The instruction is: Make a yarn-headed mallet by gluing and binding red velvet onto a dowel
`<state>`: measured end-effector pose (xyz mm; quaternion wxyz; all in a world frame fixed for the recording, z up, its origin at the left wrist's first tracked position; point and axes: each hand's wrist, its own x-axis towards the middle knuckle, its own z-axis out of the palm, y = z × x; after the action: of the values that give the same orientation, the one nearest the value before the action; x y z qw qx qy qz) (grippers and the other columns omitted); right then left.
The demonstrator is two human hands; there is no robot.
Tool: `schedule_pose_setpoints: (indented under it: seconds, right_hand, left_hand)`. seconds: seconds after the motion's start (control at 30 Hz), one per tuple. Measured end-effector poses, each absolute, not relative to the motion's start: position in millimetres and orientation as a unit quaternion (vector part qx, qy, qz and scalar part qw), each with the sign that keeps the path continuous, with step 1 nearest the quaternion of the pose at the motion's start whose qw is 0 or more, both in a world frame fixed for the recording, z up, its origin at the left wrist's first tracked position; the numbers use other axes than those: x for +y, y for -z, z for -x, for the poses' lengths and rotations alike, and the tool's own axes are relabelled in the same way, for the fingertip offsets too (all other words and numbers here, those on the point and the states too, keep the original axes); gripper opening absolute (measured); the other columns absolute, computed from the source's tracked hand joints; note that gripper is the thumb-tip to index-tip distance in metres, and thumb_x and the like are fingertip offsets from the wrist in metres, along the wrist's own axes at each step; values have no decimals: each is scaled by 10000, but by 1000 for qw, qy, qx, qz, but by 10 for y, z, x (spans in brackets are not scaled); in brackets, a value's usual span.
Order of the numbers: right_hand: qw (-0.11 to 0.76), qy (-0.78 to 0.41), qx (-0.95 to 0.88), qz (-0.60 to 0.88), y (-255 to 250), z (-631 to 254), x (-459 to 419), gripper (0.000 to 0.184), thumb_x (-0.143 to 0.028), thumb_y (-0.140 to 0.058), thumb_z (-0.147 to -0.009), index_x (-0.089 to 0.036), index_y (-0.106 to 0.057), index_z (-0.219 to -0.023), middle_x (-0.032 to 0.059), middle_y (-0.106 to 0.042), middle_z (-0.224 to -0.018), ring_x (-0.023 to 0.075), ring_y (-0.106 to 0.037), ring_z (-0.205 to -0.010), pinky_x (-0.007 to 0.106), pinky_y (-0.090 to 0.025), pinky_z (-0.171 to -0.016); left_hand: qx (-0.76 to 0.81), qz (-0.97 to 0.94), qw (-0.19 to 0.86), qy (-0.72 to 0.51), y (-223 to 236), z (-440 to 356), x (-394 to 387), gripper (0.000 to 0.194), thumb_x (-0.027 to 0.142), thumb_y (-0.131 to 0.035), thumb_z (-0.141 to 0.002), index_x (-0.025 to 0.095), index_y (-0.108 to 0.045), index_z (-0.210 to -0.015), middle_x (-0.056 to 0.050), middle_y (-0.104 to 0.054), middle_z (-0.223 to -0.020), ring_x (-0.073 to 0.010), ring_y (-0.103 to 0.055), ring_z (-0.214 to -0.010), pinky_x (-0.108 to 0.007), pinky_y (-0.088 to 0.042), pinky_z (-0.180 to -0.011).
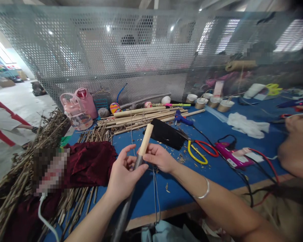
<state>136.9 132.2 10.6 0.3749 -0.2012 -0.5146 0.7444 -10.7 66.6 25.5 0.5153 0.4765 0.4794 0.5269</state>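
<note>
A wooden stick [146, 138] slants up between my hands, pale and bare at its top end and grey-covered lower down. My left hand [123, 173] grips the grey part, thumb along it and some fingers curled behind. Just above, my right hand [163, 158] pinches the stick where bare wood meets the grey covering. Thin grey cord [155, 188] hangs below my right hand toward the table edge; I cannot tell whether those fingers hold it. Scissors [197, 153] with one yellow and one red handle lie to the right, by a black sheet [165, 133].
Long sticks [141, 117] and a blue glue gun [183, 118] lie at the back. A magenta power strip [233, 155] with cables and a white glove [247, 125] are at right. Maroon cloth [91, 163] covers twigs at left. Another person's arm [296, 146] reaches in.
</note>
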Motion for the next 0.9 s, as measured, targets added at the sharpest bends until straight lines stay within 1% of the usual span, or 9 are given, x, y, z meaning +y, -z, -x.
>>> schedule_pose_setpoints:
  seconds: [0.07, 0.13, 0.2, 0.3, 0.4, 0.47, 0.67, 0.8, 0.9]
  right_hand:
    - [375, -746, -513, 198, -93, -1368, 1322, 360, -355, -790, -658, -132, -636, -894, 17, -658, -759, 91, -606, -641, 215, -476, -628]
    - [369, -750, -516, 188, -81, -1372, 1322, 354, -357, -776, -680, -122, -636, -904, -1, -630, -687, 60, -543, -538, 186, -437, -539]
    - [360, -754, -521, 177, -77, -1374, 1315, 342, -367, -757, -704, -119, -628, -900, -22, -595, -619, 45, -482, -465, 176, -396, -474]
    - [359, -750, -526, 178, -94, -1364, 1295, 345, -382, -745, -715, -129, -611, -907, -17, -601, -617, 72, -528, -487, 200, -436, -497]
    - [364, -738, -532, 197, -114, -1347, 1283, 359, -396, -736, -721, -134, -616, -937, 33, -660, -739, 134, -637, -683, 283, -516, -701]
    - [371, -733, -532, 208, -112, -1343, 1290, 372, -398, -745, -708, -133, -622, -939, 55, -678, -818, 154, -652, -772, 303, -510, -772]
    - [358, -745, -529, 191, -80, -1383, 1321, 396, -389, -745, -711, -132, -615, -984, 2, -633, -733, 88, -581, -596, 221, -472, -591]
    - [357, -733, -547, 187, -96, -1393, 1319, 395, -386, -718, -745, -142, -583, -1024, -12, -609, -698, 82, -558, -595, 212, -441, -588]
    - [377, -690, -579, 216, -106, -1390, 1321, 292, -391, -693, -765, -150, -556, -856, 1, -610, -675, 104, -563, -617, 231, -428, -603]
  left_hand:
    - [453, -453, 569, -515, -282, 113, 666, 817, 270, -736, -711, 198, -296, -1396, 60, -597, -607, -90, -575, -528, -206, -459, -560]
    - [414, -429, 630, -499, -316, 132, 665, 921, 310, -713, -737, 195, -154, -1459, 8, -657, -681, -130, -627, -558, -234, -477, -551]
    - [383, -416, 675, -475, -337, 151, 659, 933, 363, -689, -756, 180, -117, -1470, -60, -692, -772, -171, -661, -604, -261, -490, -551]
    - [399, -431, 657, -473, -319, 150, 653, 856, 399, -686, -749, 171, -233, -1438, -54, -673, -770, -170, -651, -624, -262, -489, -552]
    - [485, -468, 506, -538, -274, 125, 658, 794, 315, -783, -644, 199, -407, -1335, 25, -609, -718, -117, -597, -640, -204, -451, -562]
    - [510, -476, 449, -559, -262, 112, 662, 803, 270, -804, -612, 199, -428, -1318, 57, -587, -659, -89, -559, -594, -182, -421, -553]
    - [466, -432, 568, -523, -319, 97, 667, 917, 352, -737, -696, 135, -229, -1427, 5, -666, -612, -119, -595, -513, -198, -425, -505]
    - [441, -407, 590, -539, -324, 89, 666, 746, 401, -684, -743, 142, -311, -1334, -12, -670, -692, -110, -589, -502, -222, -471, -509]
    - [445, -412, 602, -518, -324, 107, 670, 585, 409, -645, -773, 168, -390, -1241, 24, -621, -701, -78, -536, -457, -204, -448, -467]
